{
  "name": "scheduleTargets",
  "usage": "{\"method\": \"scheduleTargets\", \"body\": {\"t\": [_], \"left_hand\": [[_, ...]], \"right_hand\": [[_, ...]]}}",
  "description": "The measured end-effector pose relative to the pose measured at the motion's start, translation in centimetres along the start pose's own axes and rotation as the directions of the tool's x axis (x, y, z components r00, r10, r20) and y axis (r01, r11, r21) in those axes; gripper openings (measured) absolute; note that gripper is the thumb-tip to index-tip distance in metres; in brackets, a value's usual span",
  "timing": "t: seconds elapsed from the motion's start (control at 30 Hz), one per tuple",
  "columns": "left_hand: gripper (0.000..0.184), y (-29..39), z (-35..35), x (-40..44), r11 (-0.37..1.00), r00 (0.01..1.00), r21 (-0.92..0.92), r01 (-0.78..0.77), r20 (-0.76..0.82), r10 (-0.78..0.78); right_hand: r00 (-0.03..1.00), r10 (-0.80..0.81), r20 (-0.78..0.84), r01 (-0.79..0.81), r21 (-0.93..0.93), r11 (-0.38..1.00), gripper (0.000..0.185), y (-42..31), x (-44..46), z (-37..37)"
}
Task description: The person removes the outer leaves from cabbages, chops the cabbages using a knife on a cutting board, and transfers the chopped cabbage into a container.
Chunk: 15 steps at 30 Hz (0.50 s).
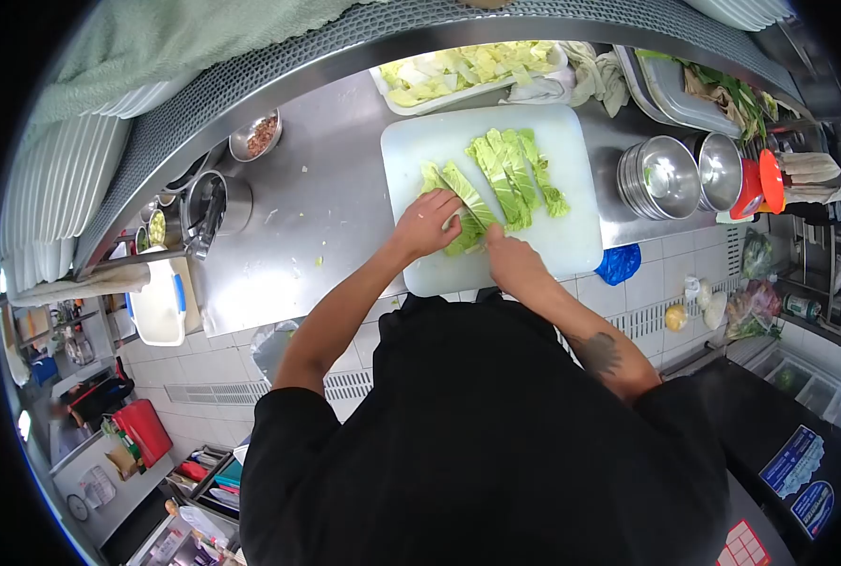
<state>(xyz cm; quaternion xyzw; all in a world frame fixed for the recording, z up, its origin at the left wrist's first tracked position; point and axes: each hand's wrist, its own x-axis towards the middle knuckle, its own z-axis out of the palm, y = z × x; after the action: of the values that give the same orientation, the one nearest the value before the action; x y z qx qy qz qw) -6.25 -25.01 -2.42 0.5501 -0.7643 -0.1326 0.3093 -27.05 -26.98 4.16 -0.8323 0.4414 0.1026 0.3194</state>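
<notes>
A white cutting board (pixel 571 245) lies in front of me on the steel counter, with green napa cabbage leaves (pixel 507 170) cut into long strips on it. My left hand (pixel 428 223) presses down on the left part of the cabbage with its fingers curled. My right hand (pixel 515 264) is closed around a knife handle at the near edge of the leaves. Little of the knife (pixel 478 209) shows; its thin blade points away from me along a strip, close beside my left fingers.
Behind the board stands a white tray (pixel 402 97) of cut cabbage, beside crumpled cloths (pixel 598 80). Stacked steel bowls (pixel 661 179) are at the right. On the left are a small bowl of chopped pinkish food (pixel 256 135) and a steel pot (pixel 236 203). A shelf (pixel 345 42) overhangs the back.
</notes>
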Motion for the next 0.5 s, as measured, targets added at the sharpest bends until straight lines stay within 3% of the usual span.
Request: {"method": "scheduleTargets", "body": {"t": [0.2, 0.33, 0.5], "left_hand": [[0.02, 0.4, -0.9, -0.7, 0.999, 0.999, -0.033, -0.003, -0.048, 0.002], [0.019, 1.1, -2.7, -1.0, 0.999, 0.981, 0.055, 0.0, -0.196, 0.011], [0.02, -0.3, -1.3, -1.9, 1.0, 0.995, 0.018, -0.001, -0.096, 0.003]], "right_hand": [[1.0, -0.01, -0.018, 0.01, 0.009, 1.0, 0.018, 0.8, 4.1, 0.5], [0.998, 0.056, -0.02, -0.055, 0.013, 0.998, 0.019, -0.6, 1.6, -2.0], [0.995, 0.023, 0.097, -0.014, -0.087, 0.996, 0.018, -3.4, -1.5, -3.1]]}}
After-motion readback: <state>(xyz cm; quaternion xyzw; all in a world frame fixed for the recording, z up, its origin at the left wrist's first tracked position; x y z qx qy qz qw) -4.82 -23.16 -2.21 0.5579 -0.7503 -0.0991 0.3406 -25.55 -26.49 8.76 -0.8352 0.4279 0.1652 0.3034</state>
